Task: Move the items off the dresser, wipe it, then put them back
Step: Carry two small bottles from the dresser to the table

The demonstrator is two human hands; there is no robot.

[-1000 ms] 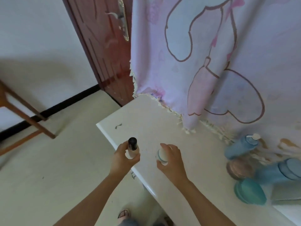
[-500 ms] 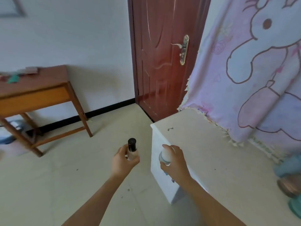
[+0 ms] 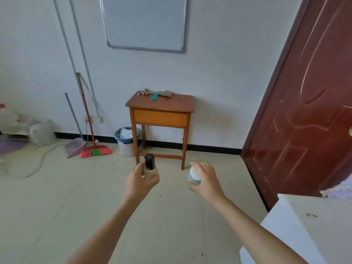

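My left hand (image 3: 138, 182) grips a beige bottle with a black cap (image 3: 149, 166), held upright over the floor. My right hand (image 3: 206, 181) holds a small white rounded bottle with a blue band (image 3: 194, 174). Both hands are out in front of me at about the same height. The white dresser (image 3: 304, 231) shows only its near corner at the lower right, behind and right of my right arm. Ahead against the wall stands a small wooden table (image 3: 162, 109) with several small items on its far edge.
A dark red door (image 3: 304, 111) stands on the right. A bin with a blue liner (image 3: 125, 141) sits left of the table, beside a red broom (image 3: 95, 151) and a dustpan (image 3: 75, 147). A cable lies on the tiled floor at left. A whiteboard (image 3: 144, 21) hangs above.
My view has swung left, away from the dresser and the pink cloth, towards the wooden table. Both hands have kept their bottles and moved off the dresser top over the floor.
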